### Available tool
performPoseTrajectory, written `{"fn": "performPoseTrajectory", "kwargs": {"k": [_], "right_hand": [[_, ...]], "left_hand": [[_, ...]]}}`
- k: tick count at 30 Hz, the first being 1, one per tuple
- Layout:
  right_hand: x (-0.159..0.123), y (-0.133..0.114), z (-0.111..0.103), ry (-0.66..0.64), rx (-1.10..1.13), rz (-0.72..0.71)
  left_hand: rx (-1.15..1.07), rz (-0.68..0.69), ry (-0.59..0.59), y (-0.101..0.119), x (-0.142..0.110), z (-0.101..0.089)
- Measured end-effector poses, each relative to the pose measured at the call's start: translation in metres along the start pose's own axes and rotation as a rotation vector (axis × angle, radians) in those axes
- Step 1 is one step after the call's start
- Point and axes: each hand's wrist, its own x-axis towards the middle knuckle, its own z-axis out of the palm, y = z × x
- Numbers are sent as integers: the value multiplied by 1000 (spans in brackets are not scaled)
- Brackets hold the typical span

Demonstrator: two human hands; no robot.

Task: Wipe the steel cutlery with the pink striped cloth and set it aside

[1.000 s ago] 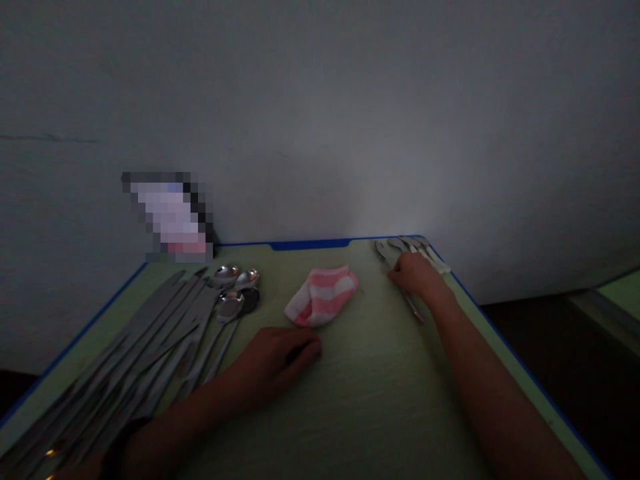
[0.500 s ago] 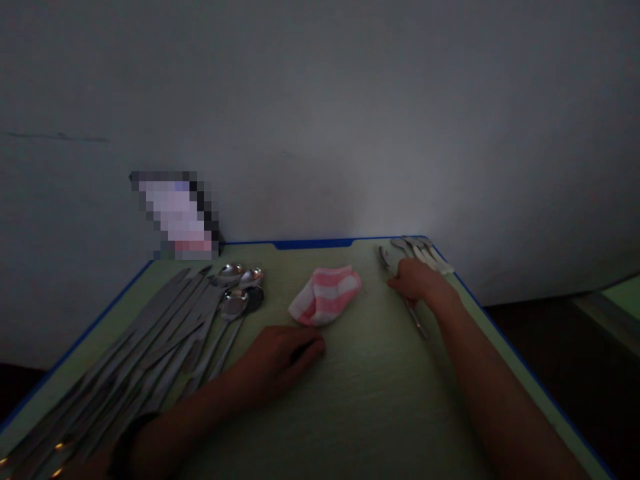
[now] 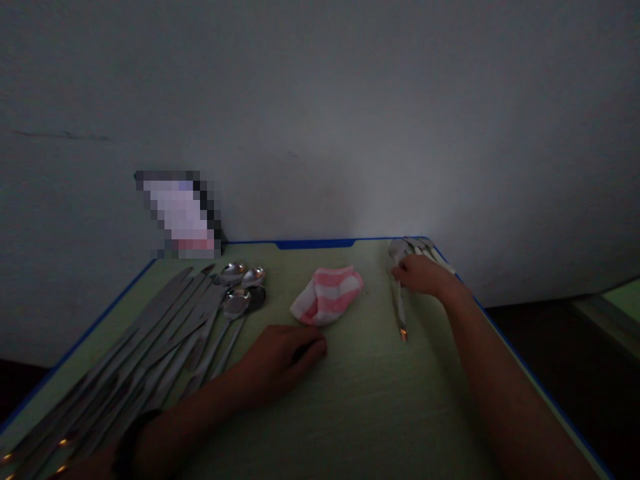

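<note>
My right hand [image 3: 420, 273] is closed round a metal spoon [image 3: 401, 313] at the right of the table. The spoon's bowl points to the wall and its handle end to me; my fingers hide the middle. Just beyond that hand lie several spoons with pale handles [image 3: 443, 260], side by side. My left hand [image 3: 283, 360] rests on the tabletop, loosely curled, holding nothing, with a gap between thumb and fingers. Near its fingertips is a crumpled pink-and-white striped cloth [image 3: 333, 293]. A dark band circles the left wrist.
Long table knives [image 3: 155, 307] and several metal spoons [image 3: 236, 303] lie along the left side, partly behind my left forearm. A blurred-out device [image 3: 183, 213] leans on the wall at the back left. The green table [image 3: 325, 427] has a blue edge and meets the wall.
The spoon in my right hand has swung from a slant to nearly upright in view, its handle end moving left and its bowl shifting right toward the other spoons. My left hand stays put.
</note>
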Motion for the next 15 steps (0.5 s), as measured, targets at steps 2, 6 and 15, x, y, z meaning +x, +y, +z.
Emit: {"fn": "performPoseTrajectory", "kwargs": {"k": [2, 6, 15], "right_hand": [[2, 7, 1, 24, 47, -55], [6, 14, 12, 59, 117, -56], [4, 13, 15, -47, 1, 164]], "left_hand": [[1, 4, 2, -1, 0, 1], [-5, 12, -1, -1, 0, 0], [-9, -5, -4, -1, 0, 1]]}}
